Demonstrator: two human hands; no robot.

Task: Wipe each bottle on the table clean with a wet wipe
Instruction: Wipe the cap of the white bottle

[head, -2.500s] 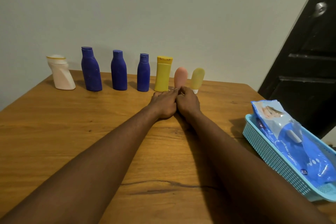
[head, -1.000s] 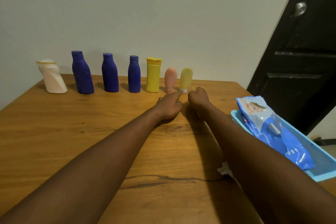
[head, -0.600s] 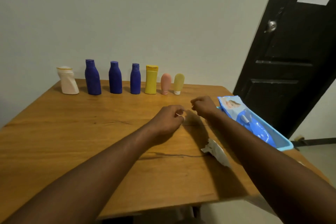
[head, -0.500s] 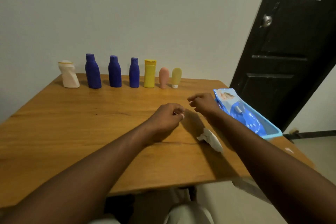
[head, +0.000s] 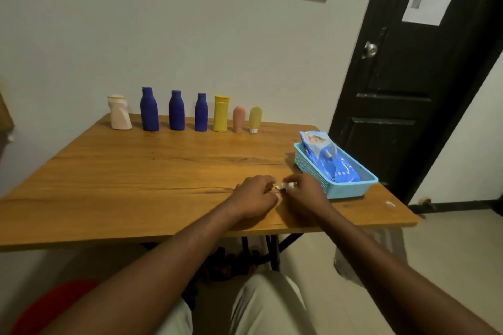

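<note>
here, right hand [head: 302,191] pinching white wipe [head: 284,186]

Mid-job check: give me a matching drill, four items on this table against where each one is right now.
1 white plastic bottle
2 yellow plastic bottle
3 blue wet-wipe pack
4 crumpled white wipe

A in the light blue plastic basket
B pinched by the right hand
C left end of the bottle row
D beside the pink tube

Pairs: 1-C, 2-D, 3-A, 4-B

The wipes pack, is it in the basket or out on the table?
In the basket. The wipes pack lies inside the light-blue basket, its far end sticking up past the far rim.
</note>
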